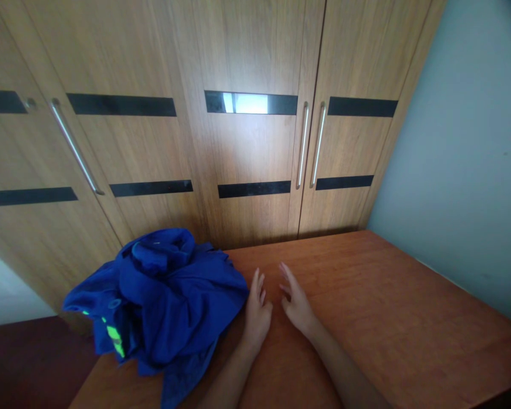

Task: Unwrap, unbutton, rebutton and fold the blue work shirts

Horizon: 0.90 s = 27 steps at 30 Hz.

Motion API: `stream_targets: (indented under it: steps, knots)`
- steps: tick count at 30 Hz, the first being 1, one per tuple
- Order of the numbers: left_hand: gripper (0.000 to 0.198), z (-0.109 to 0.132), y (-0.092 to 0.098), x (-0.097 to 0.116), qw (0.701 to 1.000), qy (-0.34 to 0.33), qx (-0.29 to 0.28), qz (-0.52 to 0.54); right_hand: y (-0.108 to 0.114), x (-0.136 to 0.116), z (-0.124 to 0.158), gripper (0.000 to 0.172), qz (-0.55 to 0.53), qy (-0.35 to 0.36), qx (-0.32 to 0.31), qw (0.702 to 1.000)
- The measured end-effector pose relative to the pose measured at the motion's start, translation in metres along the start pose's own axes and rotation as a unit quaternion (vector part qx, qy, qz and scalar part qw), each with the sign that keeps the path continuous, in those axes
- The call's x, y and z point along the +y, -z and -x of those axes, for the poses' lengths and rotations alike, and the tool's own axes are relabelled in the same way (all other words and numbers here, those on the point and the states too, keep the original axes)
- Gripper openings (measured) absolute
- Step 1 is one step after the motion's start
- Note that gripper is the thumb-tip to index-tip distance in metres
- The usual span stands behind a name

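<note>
Left hand (259,312) and right hand (297,307) are loosely spread, empty; left beside bunched blue cloth (174,301), contact unclear; folds hide its shape; forearms (344,363) cropped.

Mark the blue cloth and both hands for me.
Blue cloth (174,301): head view, middle of the heap.
Left hand (257,316): head view, mid-hand.
Right hand (297,304): head view, mid-hand.

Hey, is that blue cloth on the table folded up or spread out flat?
Neither: the blue cloth lies bunched in a heap, with deep creases and loose, overlapping folds.
</note>
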<state>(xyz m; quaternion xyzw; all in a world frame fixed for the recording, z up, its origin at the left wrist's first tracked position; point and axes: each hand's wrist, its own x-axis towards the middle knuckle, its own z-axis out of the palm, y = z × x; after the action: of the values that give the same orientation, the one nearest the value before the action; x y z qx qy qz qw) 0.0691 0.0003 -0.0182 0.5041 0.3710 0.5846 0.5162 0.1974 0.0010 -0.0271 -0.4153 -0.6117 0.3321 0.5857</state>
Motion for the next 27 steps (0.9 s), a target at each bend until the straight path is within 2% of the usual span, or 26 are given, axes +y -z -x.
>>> stream_targets:
  steps: [2,7,12,15,20,27]
  knots:
    - [0.087,0.0,-0.001,0.002,1.0,0.007,0.005,0.007,0.0,-0.001,-0.001,0.083,-0.002,-0.006,-0.001,1.0]
    - [0.059,0.001,-0.004,0.01,0.999,0.034,0.034,-0.005,0.0,-0.01,-0.002,0.06,0.034,-0.049,0.021,0.998]
    - [0.059,0.001,-0.002,0.012,0.998,0.044,0.036,0.034,0.003,-0.015,-0.002,0.053,0.029,-0.071,0.022,0.997]
    - [0.055,0.0,-0.001,0.011,0.998,0.041,0.044,0.015,0.002,-0.016,-0.002,0.05,0.027,-0.064,0.02,0.997]
    - [0.021,0.0,-0.005,0.016,0.998,-0.002,-0.019,-0.053,0.0,-0.019,-0.004,0.021,0.053,-0.057,-0.028,0.997]
    - [0.008,0.001,-0.008,0.021,0.997,-0.01,-0.037,-0.063,0.0,-0.024,-0.004,0.013,0.064,-0.061,-0.041,0.995]
